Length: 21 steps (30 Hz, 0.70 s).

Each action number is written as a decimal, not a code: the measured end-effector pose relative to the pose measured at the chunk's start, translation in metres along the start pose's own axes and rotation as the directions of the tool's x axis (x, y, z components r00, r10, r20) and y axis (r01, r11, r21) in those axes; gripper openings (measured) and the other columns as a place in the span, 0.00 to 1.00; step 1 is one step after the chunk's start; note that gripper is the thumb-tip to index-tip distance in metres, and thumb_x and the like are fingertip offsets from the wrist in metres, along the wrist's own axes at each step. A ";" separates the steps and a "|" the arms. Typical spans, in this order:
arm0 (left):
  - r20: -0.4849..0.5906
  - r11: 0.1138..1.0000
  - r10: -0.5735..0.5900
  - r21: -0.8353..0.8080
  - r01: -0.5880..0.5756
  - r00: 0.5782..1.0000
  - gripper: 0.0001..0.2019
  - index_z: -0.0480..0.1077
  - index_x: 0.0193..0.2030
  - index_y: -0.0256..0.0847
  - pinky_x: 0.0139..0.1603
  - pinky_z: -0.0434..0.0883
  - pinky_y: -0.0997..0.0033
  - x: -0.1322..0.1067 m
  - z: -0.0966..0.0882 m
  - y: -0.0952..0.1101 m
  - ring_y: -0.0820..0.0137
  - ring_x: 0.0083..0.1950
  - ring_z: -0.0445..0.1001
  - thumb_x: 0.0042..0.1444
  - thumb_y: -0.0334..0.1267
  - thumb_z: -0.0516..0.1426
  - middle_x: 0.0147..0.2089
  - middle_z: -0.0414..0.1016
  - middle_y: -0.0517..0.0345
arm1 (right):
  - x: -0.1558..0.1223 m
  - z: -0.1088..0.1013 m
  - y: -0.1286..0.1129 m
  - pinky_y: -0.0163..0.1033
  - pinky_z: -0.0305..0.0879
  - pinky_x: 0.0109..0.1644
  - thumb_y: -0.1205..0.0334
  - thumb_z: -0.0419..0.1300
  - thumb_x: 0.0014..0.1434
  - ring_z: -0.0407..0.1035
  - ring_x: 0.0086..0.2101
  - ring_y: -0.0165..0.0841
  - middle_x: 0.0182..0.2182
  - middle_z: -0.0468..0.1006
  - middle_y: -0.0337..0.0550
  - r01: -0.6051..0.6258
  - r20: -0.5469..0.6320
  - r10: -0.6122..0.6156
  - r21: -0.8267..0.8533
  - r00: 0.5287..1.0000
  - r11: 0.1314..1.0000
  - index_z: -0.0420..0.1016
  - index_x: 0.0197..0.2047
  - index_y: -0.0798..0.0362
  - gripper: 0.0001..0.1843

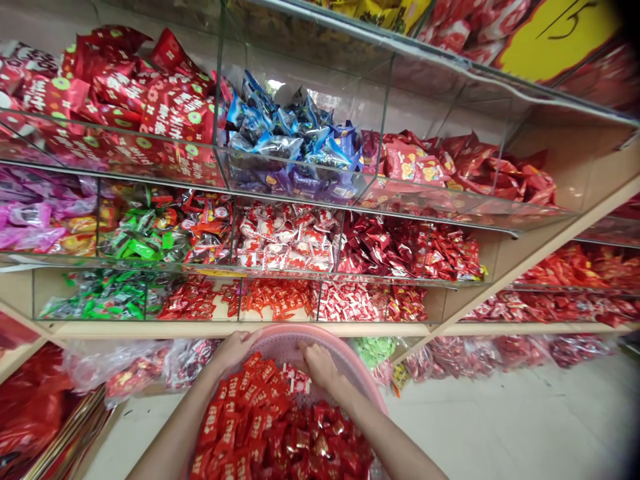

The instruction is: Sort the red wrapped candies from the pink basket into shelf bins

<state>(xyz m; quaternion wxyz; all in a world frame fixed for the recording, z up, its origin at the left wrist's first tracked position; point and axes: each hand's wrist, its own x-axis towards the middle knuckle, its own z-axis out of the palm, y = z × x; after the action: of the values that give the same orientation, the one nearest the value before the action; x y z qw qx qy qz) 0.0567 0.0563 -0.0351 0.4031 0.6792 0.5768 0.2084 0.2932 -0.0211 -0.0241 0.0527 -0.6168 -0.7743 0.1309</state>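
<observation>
A pink plastic basket (293, 337) sits low in the middle, filled with red wrapped candies (270, 427). My left hand (234, 350) grips the basket's far left rim, fingers curled over it. Reaching into the basket, my right hand (319, 365) is closed near a small white-and-red packet (296, 381) lying on top of the candies. I cannot make out whether the fingers hold anything.
Tiered glass-fronted shelves (300, 200) ahead hold bins of wrapped sweets: red packs (125, 100), blue packs (295, 133), green ones (140, 233). Clear bags of candy (135, 370) lie under the shelf. A tiled floor (525, 427) opens to the right.
</observation>
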 end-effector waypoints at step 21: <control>0.002 0.996 0.016 0.085 -0.016 1.000 0.25 0.63 0.20 0.40 0.29 0.55 0.74 -0.001 0.000 0.000 0.71 0.25 0.61 0.49 0.61 0.45 0.19 0.62 0.64 | 0.028 -0.084 0.076 0.36 0.62 0.37 0.63 0.55 0.55 0.71 0.42 0.40 0.37 0.76 0.54 -0.576 -0.254 0.533 -0.137 0.807 0.806 0.70 0.43 0.57 0.12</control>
<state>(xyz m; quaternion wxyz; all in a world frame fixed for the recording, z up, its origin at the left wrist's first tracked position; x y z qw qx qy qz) 0.0563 0.0557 -0.0347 0.3727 0.7005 0.5793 0.1864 0.3783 0.0336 0.0336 0.0262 -0.8288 -0.5589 -0.0041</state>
